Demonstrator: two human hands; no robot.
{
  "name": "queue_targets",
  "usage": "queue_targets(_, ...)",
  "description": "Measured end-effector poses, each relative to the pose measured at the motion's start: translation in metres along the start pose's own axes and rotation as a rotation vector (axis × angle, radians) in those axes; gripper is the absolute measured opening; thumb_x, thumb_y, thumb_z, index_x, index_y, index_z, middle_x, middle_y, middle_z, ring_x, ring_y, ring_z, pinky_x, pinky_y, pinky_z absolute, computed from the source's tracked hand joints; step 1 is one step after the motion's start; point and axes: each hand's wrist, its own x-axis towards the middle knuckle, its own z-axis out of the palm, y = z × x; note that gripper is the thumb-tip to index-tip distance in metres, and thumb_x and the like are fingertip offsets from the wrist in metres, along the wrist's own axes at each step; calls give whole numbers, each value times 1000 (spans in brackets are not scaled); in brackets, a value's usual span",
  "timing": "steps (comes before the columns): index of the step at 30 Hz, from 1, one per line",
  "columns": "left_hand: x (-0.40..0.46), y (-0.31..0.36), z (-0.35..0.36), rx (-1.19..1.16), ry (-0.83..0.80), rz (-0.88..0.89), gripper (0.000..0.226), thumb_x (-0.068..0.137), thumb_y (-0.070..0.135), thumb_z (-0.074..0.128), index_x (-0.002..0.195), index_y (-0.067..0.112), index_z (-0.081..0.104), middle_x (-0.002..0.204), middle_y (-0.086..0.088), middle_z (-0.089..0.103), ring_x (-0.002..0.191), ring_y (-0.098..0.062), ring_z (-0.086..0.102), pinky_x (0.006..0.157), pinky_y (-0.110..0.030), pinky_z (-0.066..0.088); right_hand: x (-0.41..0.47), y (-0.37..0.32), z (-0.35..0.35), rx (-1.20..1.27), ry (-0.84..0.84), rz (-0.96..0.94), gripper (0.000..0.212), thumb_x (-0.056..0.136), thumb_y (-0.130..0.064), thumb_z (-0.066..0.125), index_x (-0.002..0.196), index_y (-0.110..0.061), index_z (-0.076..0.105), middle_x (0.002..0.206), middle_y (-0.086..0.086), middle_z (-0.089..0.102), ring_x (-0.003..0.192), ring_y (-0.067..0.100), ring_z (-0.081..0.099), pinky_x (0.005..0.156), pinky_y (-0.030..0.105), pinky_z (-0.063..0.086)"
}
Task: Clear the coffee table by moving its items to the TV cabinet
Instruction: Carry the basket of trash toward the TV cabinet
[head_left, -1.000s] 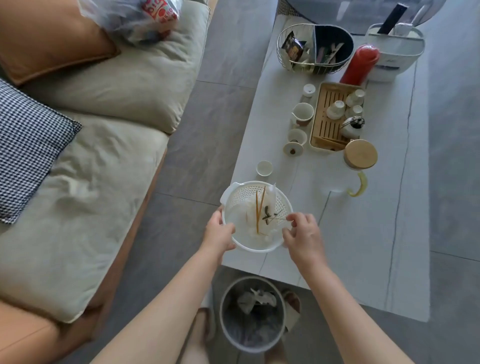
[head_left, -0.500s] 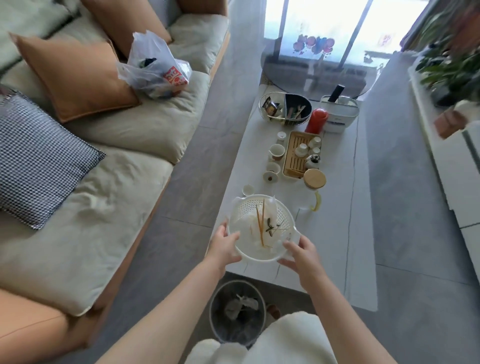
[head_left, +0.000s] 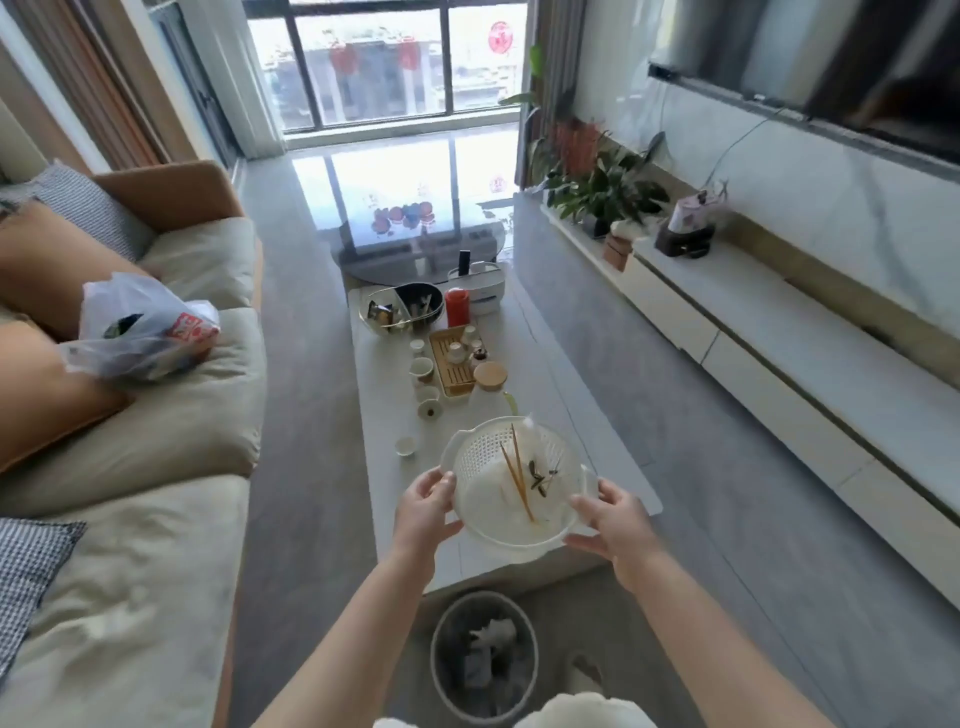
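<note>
I hold a white plastic colander (head_left: 483, 457) above the near end of the white coffee table (head_left: 545, 410). Thin sticks and a small sprig lie inside it. My left hand (head_left: 423, 512) grips its left rim and my right hand (head_left: 610, 525) grips its right handle. Farther along the table stand small tea cups (head_left: 422, 370), a wooden tea tray (head_left: 454, 364) with cups, a jar with a wooden lid (head_left: 490, 375), a red canister (head_left: 457, 306), a wire basket (head_left: 400, 309) and a white box (head_left: 483, 288). The long white TV cabinet (head_left: 779, 332) runs along the right wall.
A waste bin (head_left: 483, 654) with crumpled paper stands on the floor below the colander. A beige sofa (head_left: 156, 431) with cushions and a plastic bag (head_left: 140, 327) fills the left. Plants (head_left: 597, 182) and a small ornament (head_left: 685, 228) sit on the cabinet's far end. Grey floor lies between table and cabinet.
The colander has been lifted off the table in both hands. My view has risen and tilted up, so the window, the TV cabinet and the room's far end have come into sight.
</note>
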Motion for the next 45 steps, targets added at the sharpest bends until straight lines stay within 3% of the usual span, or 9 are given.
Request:
queue_targets(4, -27, 0, 38, 45, -116, 14, 31, 95, 24, 52, 124, 14, 53, 107, -7, 63, 97, -23, 62, 64, -32, 55, -36, 4, -45, 85, 118, -8, 16, 86, -9, 62, 93, -23, 64, 101, 6, 70, 96, 30, 67, 61, 36, 59)
queue_targets(10, -57, -7, 117, 106, -263, 14, 26, 95, 23, 52, 118, 12, 57, 107, -10, 66, 95, -25, 65, 65, -36, 57, -70, 8, -127, 184, 232, -73, 21, 86, -9, 61, 103, -21, 65, 98, 5, 72, 86, 24, 70, 60, 35, 59)
queue_targets(16, -96, -37, 248, 149, -367, 0, 21, 94, 26, 53, 109, 14, 61, 101, -6, 68, 92, -24, 65, 67, -38, 57, -103, 11, -256, 200, 368, -126, 19, 90, -13, 56, 104, -21, 65, 99, 4, 71, 93, 23, 67, 62, 34, 58)
queue_targets(19, -119, -63, 313, 158, -404, -27, 15, 93, 27, 55, 101, 18, 64, 99, -7, 70, 91, -26, 67, 56, -32, 57, -117, 20, -328, 182, 427, -118, 20, 89, -11, 55, 105, -18, 65, 101, 7, 70, 96, 25, 66, 65, 36, 59)
queue_targets(23, -148, -98, 393, 164, -470, -119, 17, 93, 23, 56, 106, 14, 63, 104, -14, 70, 96, -36, 67, 69, -42, 59, -135, 34, -418, 186, 524, -93, 19, 88, -9, 57, 105, -16, 61, 102, 8, 66, 95, 26, 65, 68, 39, 60)
queue_targets(29, -185, -128, 495, 210, -578, -202, 14, 89, 17, 61, 101, 13, 65, 93, -13, 71, 85, -30, 68, 63, -36, 56, -156, 46, -522, 220, 674, -65, 17, 86, -10, 59, 99, -20, 62, 95, 4, 66, 88, 23, 65, 69, 39, 60)
queue_targets(39, -156, -133, 651, 372, -710, -221, 14, 88, 13, 60, 102, 11, 62, 91, -12, 71, 87, -28, 68, 67, -37, 57, -114, 39, -632, 348, 849, -26, 17, 84, -8, 59, 96, -17, 66, 96, 9, 67, 89, 25, 66, 70, 40, 60)
queue_targets(45, -115, -127, 749, 440, -772, -295, 17, 92, 15, 57, 107, 8, 62, 95, -14, 69, 92, -31, 67, 71, -40, 57, -70, 18, -692, 385, 946, -2, 18, 84, -6, 58, 80, -22, 66, 87, 7, 67, 77, 21, 65, 55, 30, 57)
